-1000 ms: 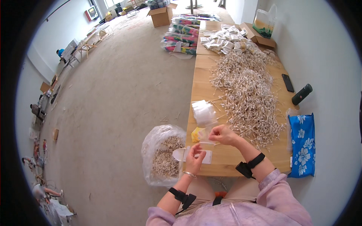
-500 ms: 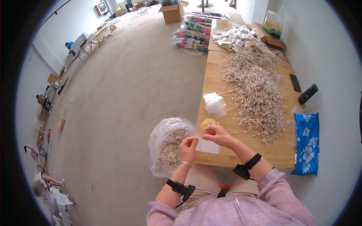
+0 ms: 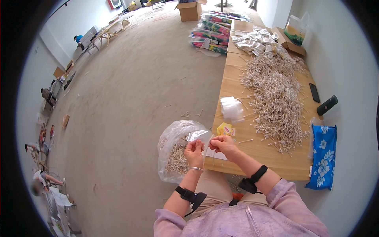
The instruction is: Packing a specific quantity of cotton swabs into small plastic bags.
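Note:
Between my hands is a small clear plastic bag (image 3: 200, 135), shiny where it catches the light. My left hand (image 3: 195, 154) pinches it from below, above a large clear sack (image 3: 162, 152) of cotton swabs. The fingertips of my right hand (image 3: 224, 144) are closed at the bag's right edge, over the table corner. A white paper sheet (image 3: 218, 155) lies partly under my right hand. Just beyond sit yellow cards (image 3: 224, 129) and a stack of clear bags (image 3: 232, 109). One loose cotton swab (image 3: 245, 141) lies right of the cards.
A long heap of cotton swabs (image 3: 274, 98) covers much of the wooden table (image 3: 229, 81), with filled packets (image 3: 258, 41) at its far end. Along the wall stand a phone (image 3: 314, 92), a dark green cylinder (image 3: 327, 105) and a blue floral pouch (image 3: 323, 158). Other people are far left.
My right hand has come down to the bag's edge, and the clear bag now shows spread between both hands. The whole view has shifted slightly.

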`<state>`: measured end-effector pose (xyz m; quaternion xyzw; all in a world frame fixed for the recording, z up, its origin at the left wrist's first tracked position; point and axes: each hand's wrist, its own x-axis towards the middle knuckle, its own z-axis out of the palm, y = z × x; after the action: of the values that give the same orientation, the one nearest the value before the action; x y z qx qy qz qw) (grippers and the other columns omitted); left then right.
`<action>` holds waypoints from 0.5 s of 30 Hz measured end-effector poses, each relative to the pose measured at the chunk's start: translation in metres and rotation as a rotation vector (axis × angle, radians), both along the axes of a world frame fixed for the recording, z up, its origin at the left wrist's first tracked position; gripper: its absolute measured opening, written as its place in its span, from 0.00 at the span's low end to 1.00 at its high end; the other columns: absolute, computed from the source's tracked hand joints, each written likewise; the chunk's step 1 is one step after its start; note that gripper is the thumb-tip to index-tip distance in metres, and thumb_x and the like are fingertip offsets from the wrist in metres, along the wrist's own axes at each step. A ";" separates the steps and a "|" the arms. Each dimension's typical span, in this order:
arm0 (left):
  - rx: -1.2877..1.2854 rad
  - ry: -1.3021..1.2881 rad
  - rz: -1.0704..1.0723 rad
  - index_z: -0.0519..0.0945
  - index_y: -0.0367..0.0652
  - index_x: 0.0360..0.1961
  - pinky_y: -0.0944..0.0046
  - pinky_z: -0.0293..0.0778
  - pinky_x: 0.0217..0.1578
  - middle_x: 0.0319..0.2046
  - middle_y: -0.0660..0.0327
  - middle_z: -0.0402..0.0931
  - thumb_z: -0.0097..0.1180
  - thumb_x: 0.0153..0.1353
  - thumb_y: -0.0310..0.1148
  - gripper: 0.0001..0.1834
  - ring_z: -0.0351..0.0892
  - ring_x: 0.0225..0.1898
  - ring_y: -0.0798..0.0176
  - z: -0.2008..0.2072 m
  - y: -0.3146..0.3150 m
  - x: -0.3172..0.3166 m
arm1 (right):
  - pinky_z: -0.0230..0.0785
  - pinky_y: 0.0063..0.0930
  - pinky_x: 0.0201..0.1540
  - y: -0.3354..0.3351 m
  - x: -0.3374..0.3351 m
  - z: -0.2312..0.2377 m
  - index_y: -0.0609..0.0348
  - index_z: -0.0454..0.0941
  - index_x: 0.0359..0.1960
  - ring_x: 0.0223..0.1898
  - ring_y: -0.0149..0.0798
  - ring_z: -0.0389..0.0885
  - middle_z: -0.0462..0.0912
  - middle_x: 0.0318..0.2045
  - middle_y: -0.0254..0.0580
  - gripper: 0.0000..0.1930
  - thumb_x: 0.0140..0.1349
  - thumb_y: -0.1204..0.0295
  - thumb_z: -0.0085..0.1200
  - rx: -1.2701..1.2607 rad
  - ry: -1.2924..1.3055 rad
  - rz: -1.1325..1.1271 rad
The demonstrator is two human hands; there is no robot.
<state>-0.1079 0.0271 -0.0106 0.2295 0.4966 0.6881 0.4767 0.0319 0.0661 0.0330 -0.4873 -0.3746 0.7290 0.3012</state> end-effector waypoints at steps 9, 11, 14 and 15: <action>-0.099 -0.044 0.126 0.75 0.41 0.38 0.72 0.72 0.29 0.31 0.64 0.75 0.64 0.57 0.32 0.12 0.72 0.27 0.72 -0.001 -0.003 -0.002 | 0.68 0.19 0.28 0.003 -0.014 -0.006 0.58 0.78 0.28 0.27 0.26 0.77 0.82 0.25 0.35 0.05 0.58 0.71 0.57 0.093 0.036 -0.093; -0.082 0.132 0.161 0.75 0.41 0.39 0.72 0.73 0.30 0.33 0.65 0.73 0.65 0.56 0.32 0.13 0.72 0.28 0.72 -0.016 -0.009 -0.008 | 0.68 0.19 0.28 0.003 -0.019 -0.007 0.59 0.77 0.29 0.27 0.25 0.77 0.82 0.25 0.35 0.06 0.58 0.70 0.58 0.111 0.021 -0.102; -0.045 0.500 0.080 0.75 0.42 0.39 0.73 0.73 0.30 0.35 0.66 0.70 0.68 0.53 0.31 0.15 0.71 0.32 0.73 0.003 -0.013 -0.002 | 0.69 0.19 0.29 0.008 -0.017 -0.011 0.61 0.78 0.29 0.27 0.25 0.77 0.81 0.25 0.35 0.06 0.57 0.71 0.59 0.146 -0.047 -0.125; -0.025 0.705 -0.018 0.76 0.42 0.39 0.73 0.73 0.31 0.35 0.66 0.68 0.69 0.51 0.30 0.16 0.70 0.33 0.73 0.015 -0.016 -0.002 | 0.70 0.20 0.30 0.007 -0.019 -0.010 0.63 0.79 0.28 0.27 0.25 0.77 0.81 0.25 0.35 0.07 0.57 0.71 0.59 0.180 -0.062 -0.086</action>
<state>-0.1102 0.0112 0.0040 0.4514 0.6368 0.5564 0.2847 0.0126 0.0728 0.0229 -0.4963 -0.4263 0.6634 0.3632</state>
